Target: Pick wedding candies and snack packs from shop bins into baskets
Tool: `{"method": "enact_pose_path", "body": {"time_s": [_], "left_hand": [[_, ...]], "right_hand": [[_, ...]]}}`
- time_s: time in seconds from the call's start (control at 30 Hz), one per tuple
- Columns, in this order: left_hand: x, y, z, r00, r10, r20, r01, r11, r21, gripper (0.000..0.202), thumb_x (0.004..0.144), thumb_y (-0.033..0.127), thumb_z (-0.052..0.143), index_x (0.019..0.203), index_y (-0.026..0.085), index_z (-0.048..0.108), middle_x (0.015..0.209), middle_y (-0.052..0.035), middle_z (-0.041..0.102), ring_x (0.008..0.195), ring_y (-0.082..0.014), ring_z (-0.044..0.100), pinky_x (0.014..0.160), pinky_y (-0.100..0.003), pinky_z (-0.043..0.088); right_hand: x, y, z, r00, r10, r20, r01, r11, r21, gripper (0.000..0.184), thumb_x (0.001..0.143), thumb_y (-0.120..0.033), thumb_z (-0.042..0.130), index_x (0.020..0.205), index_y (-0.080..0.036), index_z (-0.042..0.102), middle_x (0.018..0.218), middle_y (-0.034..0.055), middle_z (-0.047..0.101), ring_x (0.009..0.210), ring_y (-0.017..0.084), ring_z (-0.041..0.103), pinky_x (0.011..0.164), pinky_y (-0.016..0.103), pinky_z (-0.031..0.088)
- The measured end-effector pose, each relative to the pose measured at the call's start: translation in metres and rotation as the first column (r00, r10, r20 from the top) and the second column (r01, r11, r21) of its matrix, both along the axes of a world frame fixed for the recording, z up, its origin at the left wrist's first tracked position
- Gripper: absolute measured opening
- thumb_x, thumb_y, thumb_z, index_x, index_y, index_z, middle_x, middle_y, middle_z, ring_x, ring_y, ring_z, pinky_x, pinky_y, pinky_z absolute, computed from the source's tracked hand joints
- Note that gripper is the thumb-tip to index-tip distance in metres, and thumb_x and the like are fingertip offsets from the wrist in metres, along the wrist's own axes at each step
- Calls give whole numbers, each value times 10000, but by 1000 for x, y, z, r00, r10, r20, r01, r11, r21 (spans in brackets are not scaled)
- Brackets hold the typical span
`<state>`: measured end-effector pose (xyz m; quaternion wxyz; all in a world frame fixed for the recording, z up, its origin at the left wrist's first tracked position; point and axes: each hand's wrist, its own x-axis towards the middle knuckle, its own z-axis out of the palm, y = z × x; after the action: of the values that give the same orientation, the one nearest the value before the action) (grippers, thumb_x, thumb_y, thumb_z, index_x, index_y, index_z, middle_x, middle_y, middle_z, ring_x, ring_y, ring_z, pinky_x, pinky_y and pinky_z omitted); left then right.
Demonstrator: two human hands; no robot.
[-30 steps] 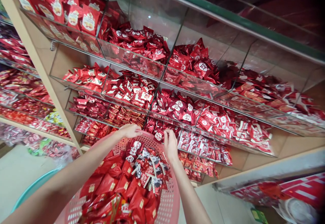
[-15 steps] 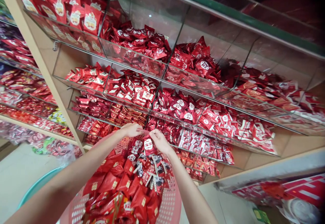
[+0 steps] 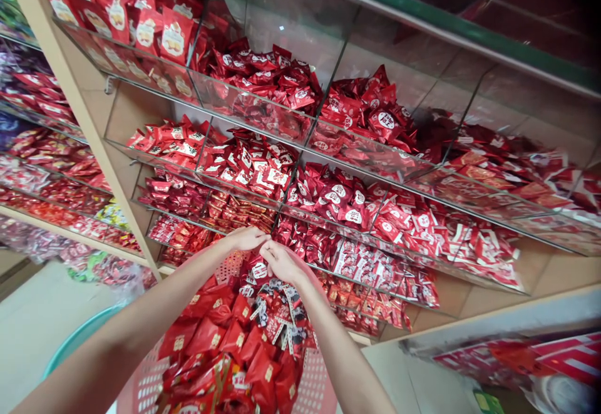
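Note:
A pink perforated basket (image 3: 315, 373) full of red snack packets (image 3: 235, 339) is in front of me, below the shelves. My left hand (image 3: 248, 238) is closed on the basket's far rim, its fingertips partly hidden. Right beside it, my right hand (image 3: 280, 261) has its fingers curled inward over the same rim area. What those fingers hold, if anything, is hidden. Just under the right hand lies a dark red packet with a white round label (image 3: 259, 270). Black, white and red packets (image 3: 282, 314) sit nearer me in the basket.
Glass-fronted shelf bins (image 3: 263, 98) hold many red packets across the view. More stocked shelves (image 3: 51, 157) stand to the left beyond a wooden upright (image 3: 89, 126). A teal tub rim (image 3: 77, 336) shows at lower left, and red printed packaging (image 3: 568, 361) lies at lower right.
My right hand has slid left along the far rim, up against my left hand, and covers the pink strip that showed between them. The view has shifted slightly.

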<state>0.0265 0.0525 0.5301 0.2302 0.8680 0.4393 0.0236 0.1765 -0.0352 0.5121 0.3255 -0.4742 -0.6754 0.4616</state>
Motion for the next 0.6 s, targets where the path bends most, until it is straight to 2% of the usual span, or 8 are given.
{"method": "enact_pose_path", "body": {"time_s": [0.1,0.2,0.3,0.37,0.43,0.6], "left_hand": [[1,0,1,1000,22,6,-21,999,-25,632,871,634,200,829,232,686,882,-15,719,848,-210,642,745,-271,452],[1,-1,3,1000,28,5,-28,999,-41,633,875,629,199,818,228,685,881,-16,721,845,-216,645,745,-278,454],[1,-1,3,999,34,-1,-34,999,-38,625,875,623,205,816,223,682,890,-30,720,843,-233,648,743,-297,457],[1,-1,3,999,35,-2,-36,999,-34,631,869,635,205,822,223,681,901,-38,721,846,-239,649,741,-303,458],[1,-1,3,999,36,-2,-36,999,-36,641,866,644,199,819,224,680,880,-39,725,832,-234,652,732,-297,460],[1,-2,4,999,47,-1,-47,998,-36,641,869,644,186,835,235,677,852,-28,730,836,-216,654,743,-278,459]], "right_hand": [[-4,-1,2,998,49,47,-47,998,-41,175,922,-374,345,811,-239,359,552,-104,394,388,88,480,419,196,299],[-7,-4,10,984,70,166,-72,997,10,165,936,-340,321,818,-235,370,592,-88,423,437,86,499,474,201,341],[-12,-7,19,915,65,399,-136,979,151,147,929,-293,360,817,-227,427,687,-45,507,604,110,522,597,224,378],[-17,-9,22,849,62,525,-182,967,179,126,922,-277,383,843,-229,469,762,-21,556,703,131,535,655,239,383],[-24,-11,21,806,74,587,-200,968,152,121,918,-278,396,873,-234,498,789,-8,587,736,150,555,672,254,391],[-43,-19,9,762,48,646,-185,972,145,120,904,-269,431,912,-219,539,869,49,646,824,212,607,718,311,432]]}}
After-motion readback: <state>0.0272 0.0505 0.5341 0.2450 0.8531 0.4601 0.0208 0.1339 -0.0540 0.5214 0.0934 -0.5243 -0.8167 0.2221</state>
